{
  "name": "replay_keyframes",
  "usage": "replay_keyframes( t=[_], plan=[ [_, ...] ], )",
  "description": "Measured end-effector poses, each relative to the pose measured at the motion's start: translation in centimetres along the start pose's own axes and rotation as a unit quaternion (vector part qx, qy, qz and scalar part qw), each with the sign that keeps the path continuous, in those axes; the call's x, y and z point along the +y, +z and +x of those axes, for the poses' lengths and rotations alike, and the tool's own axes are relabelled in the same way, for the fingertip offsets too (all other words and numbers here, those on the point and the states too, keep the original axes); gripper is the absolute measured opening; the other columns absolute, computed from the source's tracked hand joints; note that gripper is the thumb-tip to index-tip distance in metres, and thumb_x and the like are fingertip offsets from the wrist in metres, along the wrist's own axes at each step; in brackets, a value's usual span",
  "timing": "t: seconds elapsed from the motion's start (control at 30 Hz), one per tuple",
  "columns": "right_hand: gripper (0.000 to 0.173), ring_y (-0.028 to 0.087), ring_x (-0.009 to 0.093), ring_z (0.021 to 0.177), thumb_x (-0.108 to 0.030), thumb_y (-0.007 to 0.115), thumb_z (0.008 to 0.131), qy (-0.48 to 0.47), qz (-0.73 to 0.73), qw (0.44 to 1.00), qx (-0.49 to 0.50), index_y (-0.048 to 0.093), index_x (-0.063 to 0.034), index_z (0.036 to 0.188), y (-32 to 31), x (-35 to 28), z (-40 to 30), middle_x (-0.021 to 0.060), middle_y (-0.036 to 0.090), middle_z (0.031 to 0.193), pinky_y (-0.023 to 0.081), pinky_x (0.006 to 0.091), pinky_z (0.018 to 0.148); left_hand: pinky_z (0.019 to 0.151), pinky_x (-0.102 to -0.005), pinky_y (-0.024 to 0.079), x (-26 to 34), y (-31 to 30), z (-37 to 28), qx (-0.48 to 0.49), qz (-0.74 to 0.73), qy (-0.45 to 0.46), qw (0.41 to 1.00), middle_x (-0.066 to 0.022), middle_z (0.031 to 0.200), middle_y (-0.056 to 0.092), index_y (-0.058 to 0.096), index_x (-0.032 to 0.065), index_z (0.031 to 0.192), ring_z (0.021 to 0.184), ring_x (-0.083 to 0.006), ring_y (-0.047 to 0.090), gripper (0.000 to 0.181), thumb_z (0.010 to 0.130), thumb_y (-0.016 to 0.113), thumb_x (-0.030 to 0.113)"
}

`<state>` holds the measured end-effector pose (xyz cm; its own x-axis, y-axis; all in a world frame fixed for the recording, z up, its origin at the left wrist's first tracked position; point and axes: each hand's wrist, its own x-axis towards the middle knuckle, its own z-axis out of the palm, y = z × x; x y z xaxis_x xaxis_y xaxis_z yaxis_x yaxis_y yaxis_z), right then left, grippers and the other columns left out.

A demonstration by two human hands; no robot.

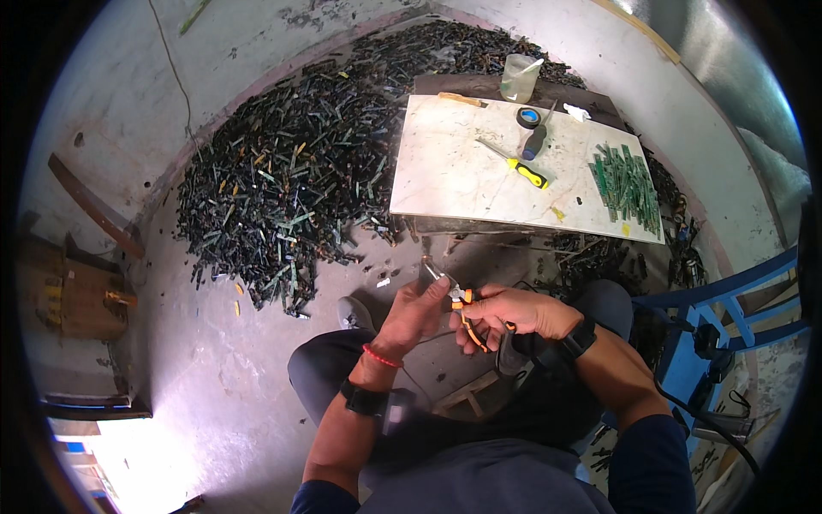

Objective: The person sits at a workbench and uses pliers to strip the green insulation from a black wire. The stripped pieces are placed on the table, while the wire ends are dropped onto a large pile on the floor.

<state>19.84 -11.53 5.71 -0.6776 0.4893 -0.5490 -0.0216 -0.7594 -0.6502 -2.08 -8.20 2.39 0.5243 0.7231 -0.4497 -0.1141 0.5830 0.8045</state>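
My right hand (514, 313) is closed around the orange and black handles of a pair of pliers (472, 327). The jaws point up and left, towards my left hand (417, 308). Between thumb and fingers, my left hand grips a small slim piece (435, 270) with a shiny metallic look; its exact kind is unclear. The jaws are at or close to that piece, and whether they bite on it cannot be told. Both hands are over the floor, in front of a low table with a white board (462, 186).
On the board lie a yellow and black screwdriver (530, 175), a dark-handled screwdriver (534, 142), a tape roll (528, 117) and green circuit-board strips (626, 189). A plastic cup (519, 80) stands behind. A big heap of dark strips (302, 173) covers the floor; a blue chair (687, 360) is at right.
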Motion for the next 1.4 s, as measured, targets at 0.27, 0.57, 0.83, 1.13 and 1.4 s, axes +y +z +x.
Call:
replay_keyframes(
  t=[0.27, 0.57, 0.83, 1.13, 1.4],
  plan=[
    [0.034, 0.071, 0.022, 0.085, -0.035, 0.053, 0.101, 0.021, 0.005, 1.0, -0.005, 0.062, -0.0031, 0.108, -0.1, -0.3, 0.0, 0.0127, 0.07, 0.097, 0.055, 0.0298, 0.059, 0.042, -0.0234, 0.026, -0.2, 0.5, 0.1, 0.034, 0.041, -0.004, 0.999, 0.0056, 0.06, 0.046, 0.061, 0.0031, 0.097, 0.048, -0.0035, 0.037, 0.034, 0.095, 0.067, 0.036],
    [0.038, 0.071, 0.021, 0.082, -0.038, 0.053, 0.101, 0.032, 0.002, 0.999, -0.001, 0.063, -0.0022, 0.109, -0.4, 0.0, -0.3, 0.0114, 0.071, 0.095, 0.055, 0.0292, 0.058, 0.044, -0.0243, 0.027, 0.1, 1.2, -0.2, 0.062, 0.091, -0.002, 0.994, 0.0062, 0.063, 0.048, 0.064, 0.0035, 0.096, 0.05, -0.0035, 0.037, 0.027, 0.093, 0.069, 0.03],
    [0.038, 0.071, 0.018, 0.08, -0.038, 0.053, 0.101, 0.035, -0.022, 0.999, 0.014, 0.064, -0.0024, 0.107, -0.3, 0.1, -0.4, 0.0097, 0.071, 0.094, 0.053, 0.0276, 0.054, 0.046, -0.0244, 0.032, -0.5, 1.2, 0.0, 0.069, 0.122, 0.017, 0.99, 0.0036, 0.066, 0.054, 0.066, 0.0023, 0.096, 0.053, -0.0049, 0.042, 0.027, 0.094, 0.067, 0.029],
    [0.037, 0.072, 0.021, 0.086, -0.033, 0.051, 0.102, 0.046, -0.023, 0.999, 0.009, 0.061, 0.0006, 0.113, -0.6, 0.4, -0.2, 0.0135, 0.069, 0.097, 0.035, 0.0194, 0.042, 0.047, -0.0254, 0.034, 1.5, 1.7, -1.2, 0.051, 0.126, -0.019, 0.991, 0.0026, 0.067, 0.055, 0.066, 0.0001, 0.096, 0.055, -0.0056, 0.042, 0.027, 0.093, 0.068, 0.027],
    [0.033, 0.072, 0.024, 0.091, -0.029, 0.054, 0.101, 0.043, -0.022, 0.998, 0.031, 0.061, 0.001, 0.113, 0.3, -0.2, -1.0, 0.0161, 0.069, 0.103, 0.031, 0.0182, 0.041, 0.048, -0.0254, 0.034, 1.6, 2.0, -1.4, 0.042, 0.108, -0.01, 0.993, 0.0026, 0.069, 0.055, 0.067, 0.0012, 0.095, 0.057, -0.0055, 0.042, 0.026, 0.093, 0.067, 0.027]
  ],
)
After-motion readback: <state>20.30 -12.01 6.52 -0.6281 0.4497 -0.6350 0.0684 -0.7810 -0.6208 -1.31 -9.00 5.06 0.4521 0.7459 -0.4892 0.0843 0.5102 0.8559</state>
